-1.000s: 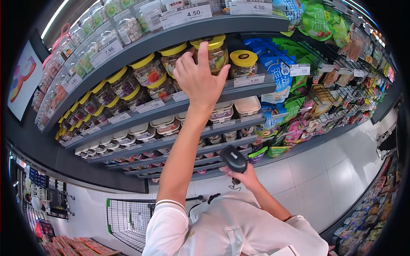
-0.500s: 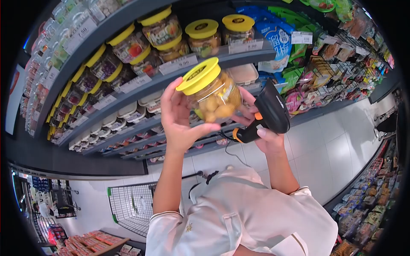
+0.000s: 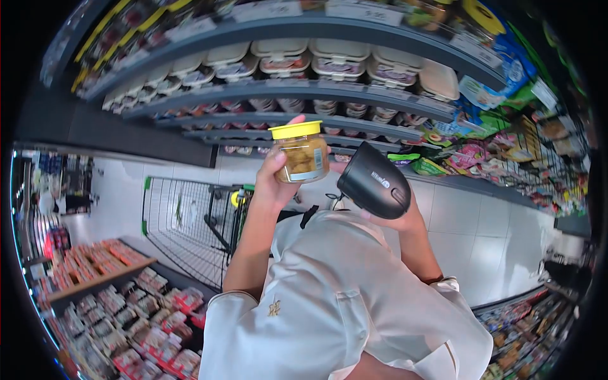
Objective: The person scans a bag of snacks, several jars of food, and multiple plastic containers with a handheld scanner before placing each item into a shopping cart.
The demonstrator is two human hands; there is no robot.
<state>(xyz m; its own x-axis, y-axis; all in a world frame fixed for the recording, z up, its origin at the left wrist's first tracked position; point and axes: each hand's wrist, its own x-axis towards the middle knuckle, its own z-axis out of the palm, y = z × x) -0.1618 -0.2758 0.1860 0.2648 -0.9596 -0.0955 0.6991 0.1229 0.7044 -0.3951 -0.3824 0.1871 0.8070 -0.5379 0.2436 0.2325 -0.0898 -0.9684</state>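
Note:
My left hand [image 3: 273,174] is closed round a clear jar [image 3: 296,158] with a yellow lid. Yellowish round pieces fill the jar, and a white label with a barcode faces me. In my right hand [image 3: 398,220] is a black handheld barcode scanner [image 3: 375,182], held just right of the jar and apart from it. The scanner's body hides its handle and most of my right fingers.
Ahead, shelves [image 3: 354,92] hold white-lidded tubs [image 3: 342,57] and yellow-lidded jars. Bagged snacks [image 3: 472,155] hang at the right. A wire shopping cart [image 3: 190,215] stands at my left, near a display of packaged goods [image 3: 136,310].
The jar has turned upright, its barcode label now facing me, and sits lower against the shelves. The scanner has swung so its top faces me. My view has tilted downward.

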